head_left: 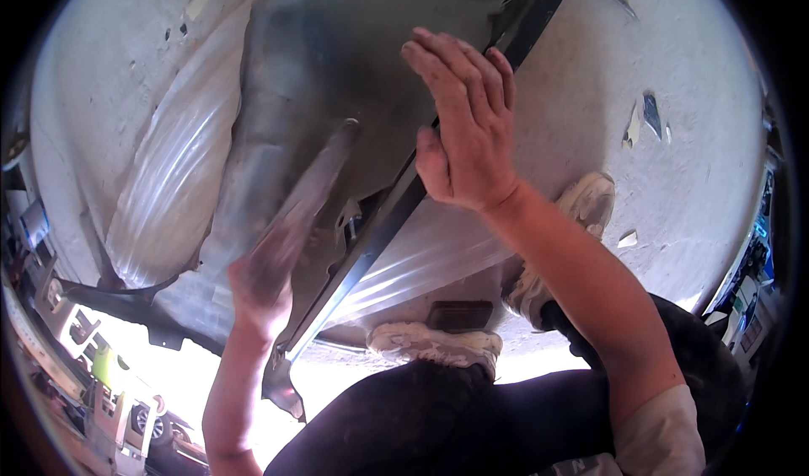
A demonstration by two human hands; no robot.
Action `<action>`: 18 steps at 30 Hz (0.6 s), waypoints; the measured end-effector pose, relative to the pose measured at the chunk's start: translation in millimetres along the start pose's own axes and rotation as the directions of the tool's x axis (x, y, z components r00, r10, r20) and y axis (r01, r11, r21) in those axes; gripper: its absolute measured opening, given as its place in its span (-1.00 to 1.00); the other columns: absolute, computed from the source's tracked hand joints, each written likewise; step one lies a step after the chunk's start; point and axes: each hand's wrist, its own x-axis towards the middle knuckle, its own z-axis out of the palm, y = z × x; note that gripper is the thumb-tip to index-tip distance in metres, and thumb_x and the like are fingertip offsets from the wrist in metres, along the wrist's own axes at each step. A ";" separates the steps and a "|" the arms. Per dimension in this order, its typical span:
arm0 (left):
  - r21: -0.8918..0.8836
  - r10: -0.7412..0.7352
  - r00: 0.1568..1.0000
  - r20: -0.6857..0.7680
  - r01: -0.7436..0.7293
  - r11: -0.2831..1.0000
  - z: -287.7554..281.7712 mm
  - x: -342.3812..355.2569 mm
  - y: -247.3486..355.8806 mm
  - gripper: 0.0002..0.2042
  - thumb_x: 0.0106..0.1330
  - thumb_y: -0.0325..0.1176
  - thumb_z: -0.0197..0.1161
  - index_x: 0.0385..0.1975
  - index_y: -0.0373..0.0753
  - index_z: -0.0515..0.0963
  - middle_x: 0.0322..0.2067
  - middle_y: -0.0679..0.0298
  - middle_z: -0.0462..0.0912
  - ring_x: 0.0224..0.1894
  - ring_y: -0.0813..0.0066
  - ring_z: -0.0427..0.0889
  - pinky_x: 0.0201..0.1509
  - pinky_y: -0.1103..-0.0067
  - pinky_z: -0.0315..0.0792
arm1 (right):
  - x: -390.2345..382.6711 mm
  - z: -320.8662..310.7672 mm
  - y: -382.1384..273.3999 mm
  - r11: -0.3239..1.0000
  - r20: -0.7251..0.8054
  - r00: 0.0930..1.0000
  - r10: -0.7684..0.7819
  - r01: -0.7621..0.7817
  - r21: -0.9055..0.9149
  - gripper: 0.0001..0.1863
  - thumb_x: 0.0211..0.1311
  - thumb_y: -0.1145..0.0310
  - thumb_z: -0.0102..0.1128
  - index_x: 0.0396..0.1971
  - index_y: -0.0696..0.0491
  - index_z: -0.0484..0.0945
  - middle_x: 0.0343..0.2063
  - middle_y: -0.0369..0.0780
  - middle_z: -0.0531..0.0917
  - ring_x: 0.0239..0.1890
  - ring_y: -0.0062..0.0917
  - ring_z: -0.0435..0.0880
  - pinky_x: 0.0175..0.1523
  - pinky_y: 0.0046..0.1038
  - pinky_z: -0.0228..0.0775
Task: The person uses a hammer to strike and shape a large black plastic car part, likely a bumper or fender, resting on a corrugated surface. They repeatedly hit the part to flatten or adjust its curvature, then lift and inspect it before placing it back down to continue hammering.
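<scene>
A large dark, thin panel (303, 46) lies on the pale ground, with a straight dark rail (375, 227) running diagonally along its right side. My left hand (261, 286) is wrapped round a long metal tool (316, 172), blurred by motion, that points up over the panel; its exact kind is unclear. My right hand (468, 126) is on or just over the rail, its fingers stretched out and lightly bent at the tips, holding nothing that I can see. Clear plastic film (168, 155) shows beside and under the panel.
My shoes (434, 345) are at the panel's lower right, below my bent dark-trousered legs (388, 417). Scattered scraps (650, 113) lie on the ground at right. Beyond the bright lower-left edge are a car wheel (147, 421) and assorted gear; more cluttered objects line the far right rim.
</scene>
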 end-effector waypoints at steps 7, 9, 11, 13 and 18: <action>0.035 0.018 1.000 0.009 -0.019 0.999 -4.0 -9.5 -11.6 -0.50 0.47 0.08 -0.05 -0.30 -0.31 0.55 -0.61 -0.06 0.51 -0.50 -0.15 0.54 -0.45 0.24 0.36 | -1.1 -3.4 0.0 1.000 0.021 1.000 0.008 -0.009 0.009 -0.35 -0.03 0.29 -0.05 0.18 0.10 0.42 0.19 -0.17 0.47 0.21 -0.29 0.42 0.39 -0.17 0.02; 0.082 -0.064 0.995 0.072 0.059 0.995 -4.9 -19.8 -20.2 -0.50 0.47 0.09 -0.05 -0.27 -0.31 0.55 -0.61 -0.06 0.51 -0.51 -0.12 0.55 -0.46 0.25 0.36 | 0.5 -2.4 -2.1 1.000 0.020 1.000 0.017 -0.018 0.015 -0.35 -0.03 0.28 -0.05 0.18 0.10 0.41 0.19 -0.17 0.47 0.22 -0.29 0.42 0.39 -0.17 0.02; 0.127 -0.179 0.968 0.175 0.158 0.979 -4.4 -14.8 -23.4 -0.48 0.46 0.12 -0.04 -0.29 -0.31 0.54 -0.64 -0.04 0.49 -0.56 -0.06 0.56 -0.48 0.28 0.35 | 1.5 -2.4 3.9 1.000 0.014 1.000 0.016 -0.016 0.001 -0.35 -0.03 0.28 -0.05 0.18 0.10 0.41 0.19 -0.17 0.47 0.22 -0.30 0.41 0.39 -0.17 0.02; 0.117 -0.182 0.966 0.185 0.162 0.980 -17.9 -11.3 -13.2 -0.55 0.47 0.03 -0.01 -0.24 -0.30 0.57 -0.55 -0.02 0.57 -0.50 -0.02 0.61 -0.47 0.32 0.39 | 4.4 -0.2 3.6 1.000 0.016 1.000 0.002 -0.002 -0.002 -0.35 -0.02 0.28 -0.05 0.18 0.10 0.41 0.19 -0.17 0.46 0.22 -0.29 0.41 0.39 -0.17 0.01; -0.024 0.153 0.986 -0.072 -0.155 0.988 4.3 -27.0 -20.0 -0.71 0.47 -0.20 0.04 -0.14 -0.28 0.60 -0.30 0.06 0.69 -0.32 0.04 0.69 -0.38 0.41 0.48 | 1.5 -0.9 -1.6 1.000 0.018 1.000 0.008 -0.008 0.015 -0.36 0.00 0.27 -0.06 0.17 0.10 0.43 0.19 -0.17 0.47 0.22 -0.29 0.41 0.40 -0.17 0.00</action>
